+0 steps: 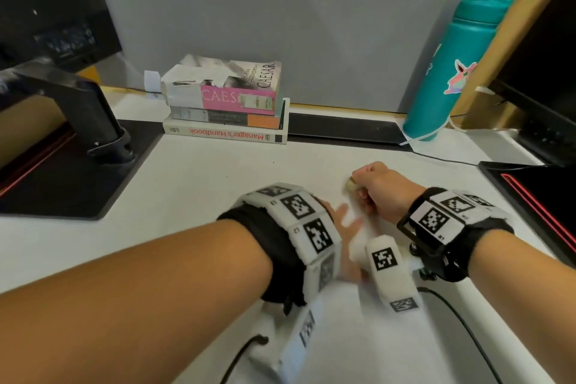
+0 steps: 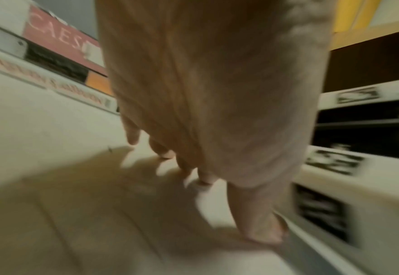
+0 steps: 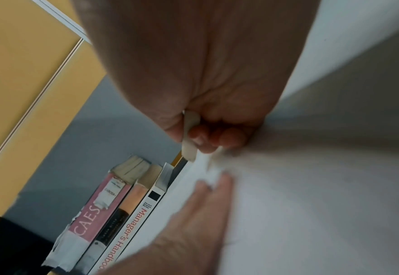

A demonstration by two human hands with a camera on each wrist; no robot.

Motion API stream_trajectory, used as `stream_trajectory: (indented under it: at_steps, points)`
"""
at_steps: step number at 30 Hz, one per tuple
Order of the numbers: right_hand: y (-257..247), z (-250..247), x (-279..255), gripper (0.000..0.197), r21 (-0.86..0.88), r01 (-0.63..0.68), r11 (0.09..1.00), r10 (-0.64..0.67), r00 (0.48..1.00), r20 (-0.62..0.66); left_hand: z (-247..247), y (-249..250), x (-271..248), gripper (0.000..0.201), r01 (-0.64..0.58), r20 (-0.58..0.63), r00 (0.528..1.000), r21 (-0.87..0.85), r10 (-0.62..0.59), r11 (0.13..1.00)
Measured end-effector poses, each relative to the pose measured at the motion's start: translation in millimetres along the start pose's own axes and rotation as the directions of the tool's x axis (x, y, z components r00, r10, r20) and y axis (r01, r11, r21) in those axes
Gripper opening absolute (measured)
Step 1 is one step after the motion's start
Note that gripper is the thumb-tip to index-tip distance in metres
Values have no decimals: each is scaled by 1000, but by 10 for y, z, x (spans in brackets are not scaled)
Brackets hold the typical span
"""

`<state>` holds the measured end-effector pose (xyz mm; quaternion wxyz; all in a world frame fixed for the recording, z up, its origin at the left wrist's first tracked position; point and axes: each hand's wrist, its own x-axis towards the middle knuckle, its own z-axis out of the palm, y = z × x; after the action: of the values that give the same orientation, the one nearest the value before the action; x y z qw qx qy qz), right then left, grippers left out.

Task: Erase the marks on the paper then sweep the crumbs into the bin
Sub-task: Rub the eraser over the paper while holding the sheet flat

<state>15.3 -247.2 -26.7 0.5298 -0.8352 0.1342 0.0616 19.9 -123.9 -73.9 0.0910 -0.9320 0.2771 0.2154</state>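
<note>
The white paper [image 1: 218,184] lies flat on the desk; no marks on it can be made out through the blur. My right hand [image 1: 364,193] pinches a small cream eraser [image 1: 351,185] between thumb and curled fingers, its tip down on the sheet. The right wrist view shows the eraser [image 3: 190,134] in that pinch [image 3: 200,137]. Just in front of it, my left hand [image 1: 346,221] rests flat on the paper with fingers spread, also seen as the left hand [image 3: 200,204]. In the left wrist view, straight fingertips [image 2: 165,154] touch the paper [image 2: 52,130]. No bin is in view.
A stack of three books [image 1: 224,103] sits at the back centre against a grey partition [image 1: 311,25]. A teal bottle [image 1: 448,72] stands back right. A black monitor arm base [image 1: 93,121] on a dark mat [image 1: 71,184] fills the left; another dark mat [image 1: 536,193] lies right.
</note>
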Motion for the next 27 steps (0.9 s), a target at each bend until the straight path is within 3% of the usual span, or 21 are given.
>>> stream_trajectory:
  at_steps: [4,7,11,15,19,22,27]
  points:
    - [9,-16,55,32,-163,20,986,-12,999,51,-183,-103,-211,96,154,-92,983,-47,-158,987]
    - [-6,2,84,36,-287,54,956,-28,995,95,-201,-91,-261,100,102,73,993,-82,-96,991]
    - [-58,90,28,19,-527,108,843,-3,981,196,-195,-156,-306,109,77,51,996,-117,-71,990]
    - [-82,140,-81,14,-662,226,714,55,925,375,-221,-148,-315,110,80,68,995,-94,-73,992]
    - [-156,62,-102,11,-753,189,630,1,970,244,-191,-168,-287,114,82,72,995,-109,-74,991]
    - [-128,164,-163,10,-782,290,552,9,936,353,-141,-201,-255,116,66,50,997,-128,-60,990]
    - [-182,81,-121,21,-780,241,577,-1,956,294,-147,-200,-262,116,76,63,996,-129,-68,989]
